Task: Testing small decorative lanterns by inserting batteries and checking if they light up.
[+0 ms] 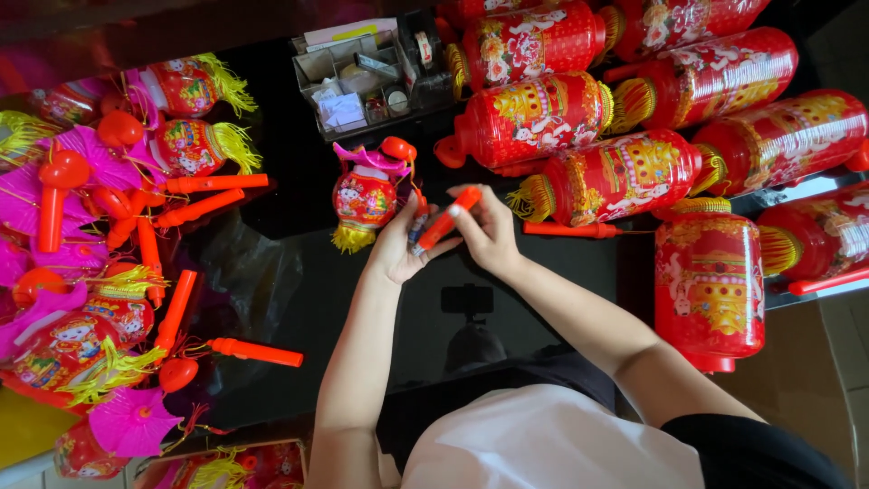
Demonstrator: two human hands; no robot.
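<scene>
Both my hands meet over the black glossy table (299,263), gripping one orange-red plastic handle stick (448,219). My left hand (398,244) cups its lower end, where a small battery-like part shows. My right hand (489,231) pinches the upper end with fingers and thumb. Just beyond my left hand stands a small red lantern (364,199) with a pink top, a picture on its side and a yellow tassel below.
Several large red cylindrical lanterns (634,118) lie heaped at the right. Small lanterns, pink paper tops and loose orange sticks (100,272) crowd the left. A black organiser tray (371,77) sits at the back centre. Clear plastic wrap (249,272) lies left of my arm.
</scene>
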